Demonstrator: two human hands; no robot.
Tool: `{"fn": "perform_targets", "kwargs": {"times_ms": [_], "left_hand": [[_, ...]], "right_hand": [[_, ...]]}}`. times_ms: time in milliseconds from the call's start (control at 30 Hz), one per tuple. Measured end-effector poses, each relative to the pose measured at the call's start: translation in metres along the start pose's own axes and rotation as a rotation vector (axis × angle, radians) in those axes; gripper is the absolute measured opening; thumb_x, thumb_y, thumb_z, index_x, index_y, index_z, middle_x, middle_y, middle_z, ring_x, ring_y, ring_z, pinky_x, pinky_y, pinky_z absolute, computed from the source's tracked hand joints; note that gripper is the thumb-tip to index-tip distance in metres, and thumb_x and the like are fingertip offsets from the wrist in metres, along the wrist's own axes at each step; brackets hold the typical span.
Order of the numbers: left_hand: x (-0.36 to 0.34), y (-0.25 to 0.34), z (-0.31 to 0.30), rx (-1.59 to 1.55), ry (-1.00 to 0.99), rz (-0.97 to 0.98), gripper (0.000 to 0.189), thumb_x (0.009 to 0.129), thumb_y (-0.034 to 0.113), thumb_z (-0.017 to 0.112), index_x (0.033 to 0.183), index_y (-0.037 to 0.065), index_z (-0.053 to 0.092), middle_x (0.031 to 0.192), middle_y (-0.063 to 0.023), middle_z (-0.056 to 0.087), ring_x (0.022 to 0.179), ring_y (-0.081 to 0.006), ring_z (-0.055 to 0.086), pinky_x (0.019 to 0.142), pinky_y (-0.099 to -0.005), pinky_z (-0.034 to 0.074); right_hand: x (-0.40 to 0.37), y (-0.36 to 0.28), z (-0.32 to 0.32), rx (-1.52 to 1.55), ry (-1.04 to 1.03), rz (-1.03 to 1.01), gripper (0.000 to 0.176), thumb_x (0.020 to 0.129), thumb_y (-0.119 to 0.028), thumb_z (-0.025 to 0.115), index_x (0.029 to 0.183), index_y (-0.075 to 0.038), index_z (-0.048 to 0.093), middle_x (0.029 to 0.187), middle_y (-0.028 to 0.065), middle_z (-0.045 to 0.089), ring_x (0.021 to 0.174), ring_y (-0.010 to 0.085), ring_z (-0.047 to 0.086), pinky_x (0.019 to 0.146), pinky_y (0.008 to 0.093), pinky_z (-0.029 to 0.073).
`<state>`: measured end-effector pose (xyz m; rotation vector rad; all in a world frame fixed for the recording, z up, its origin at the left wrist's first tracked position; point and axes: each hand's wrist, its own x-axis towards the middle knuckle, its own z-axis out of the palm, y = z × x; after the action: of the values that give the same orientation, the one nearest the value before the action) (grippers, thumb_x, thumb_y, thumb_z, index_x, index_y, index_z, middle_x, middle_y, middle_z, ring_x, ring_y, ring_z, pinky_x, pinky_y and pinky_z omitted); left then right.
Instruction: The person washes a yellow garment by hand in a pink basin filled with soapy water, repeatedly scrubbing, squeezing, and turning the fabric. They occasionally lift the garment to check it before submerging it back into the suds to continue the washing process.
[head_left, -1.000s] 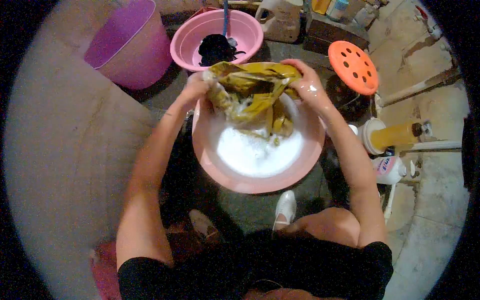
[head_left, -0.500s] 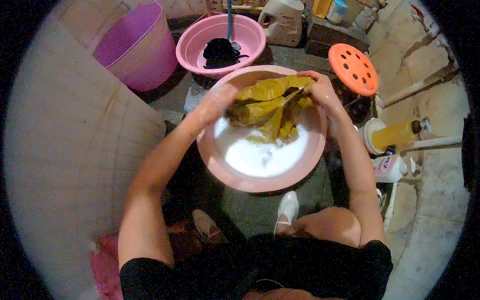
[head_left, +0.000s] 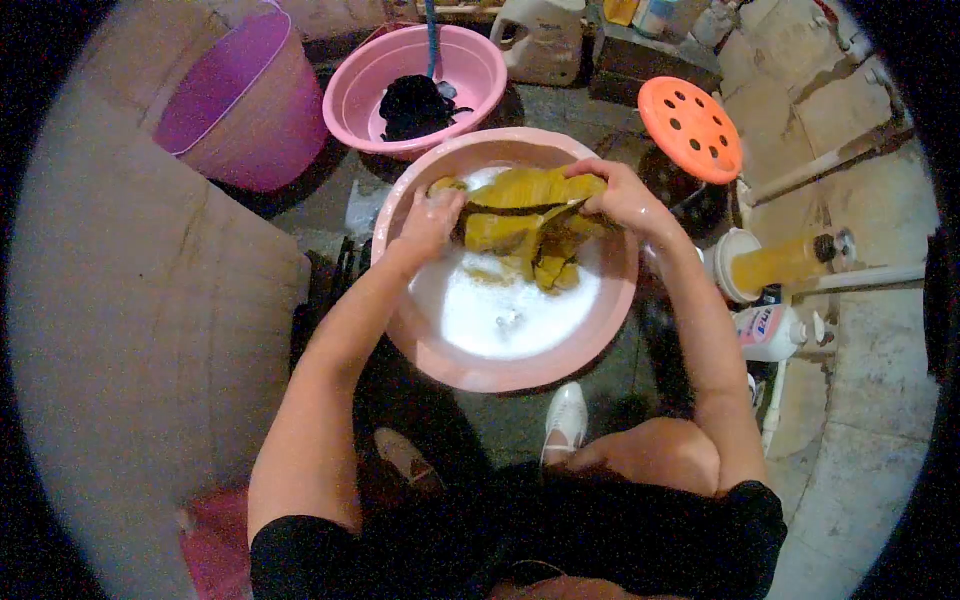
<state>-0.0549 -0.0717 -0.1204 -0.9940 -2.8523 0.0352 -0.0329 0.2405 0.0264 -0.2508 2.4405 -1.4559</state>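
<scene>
Yellow cloth [head_left: 520, 212] — gripped between left hand [head_left: 428, 222] and right hand [head_left: 622, 197], over basin [head_left: 480, 376].

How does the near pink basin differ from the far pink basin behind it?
The near basin holds white suds and a yellow cloth gripped by the left hand and right hand; the far basin holds a dark cloth. The near basin looks larger and paler; the far basin is brighter pink. Both are round and pink.

1. Left hand [head_left: 432, 222]: fingers curled tight in a grip, knuckles up; bare left arm [head_left: 335, 370] stretched forward.
2. Right hand [head_left: 622, 197]: fingers clenched in a grip, skin wet; bare right arm [head_left: 705, 340] extended forward.
</scene>
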Motion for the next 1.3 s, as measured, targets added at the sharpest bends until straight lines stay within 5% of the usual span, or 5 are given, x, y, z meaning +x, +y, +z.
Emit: {"fn": "perform_targets", "kwargs": {"times_ms": [167,267,633,1067,1300], "left_hand": [[0.012,-0.015,-0.012,-0.143,-0.100,-0.072,0.054,0.074,0.017,0.063,0.124,0.004,0.046,0.120,-0.0175,0.055,0.110,-0.0346,0.052,0.099,-0.0450,0.036],[0.022,-0.015,-0.032,-0.425,0.538,-0.197,0.029,0.079,0.006,0.053,0.107,0.004,0.051,0.098,-0.0193,0.059,0.092,-0.0386,0.057,0.082,-0.0448,0.045],[0.014,0.013,0.024,-0.297,-0.021,-0.035,0.050,0.079,0.009,0.055,0.127,0.001,0.042,0.136,-0.0194,0.041,0.126,-0.0357,0.039,0.108,-0.0417,0.031],[0.025,0.003,-0.005,-0.016,-0.361,-0.157,0.053,0.070,0.014,0.068,0.118,0.002,0.049,0.109,-0.0195,0.060,0.102,-0.0360,0.059,0.087,-0.0437,0.047],[0.005,-0.044,-0.143,-1.016,-0.605,-0.241,0.059,0.078,0.010,0.063,0.132,0.000,0.040,0.122,-0.0089,0.054,0.108,-0.0172,0.052,0.093,-0.0305,0.043]], "right_hand": [[0.001,0.004,-0.003,0.061,-0.106,0.015,0.049,0.060,0.002,0.063,0.109,-0.001,0.060,0.098,0.0079,0.064,0.089,0.0175,0.060,0.082,0.0283,0.048],[0.003,0.010,-0.005,0.063,-0.020,0.026,0.049,0.061,0.001,0.065,0.109,-0.001,0.060,0.101,0.0088,0.064,0.092,0.0179,0.060,0.084,0.0287,0.047],[0.011,0.014,0.008,0.026,-0.033,0.037,0.046,0.065,0.005,0.061,0.111,-0.001,0.057,0.105,0.0066,0.061,0.098,0.0160,0.057,0.089,0.0273,0.044],[0.010,0.018,0.008,0.058,0.021,0.040,0.045,0.065,0.007,0.062,0.109,-0.002,0.059,0.104,0.0064,0.062,0.096,0.0160,0.058,0.086,0.0263,0.046],[0.014,0.039,-0.016,0.011,0.104,-0.034,0.047,0.067,0.003,0.061,0.114,-0.001,0.058,0.102,0.0060,0.063,0.091,0.0150,0.060,0.083,0.0266,0.047]]}}
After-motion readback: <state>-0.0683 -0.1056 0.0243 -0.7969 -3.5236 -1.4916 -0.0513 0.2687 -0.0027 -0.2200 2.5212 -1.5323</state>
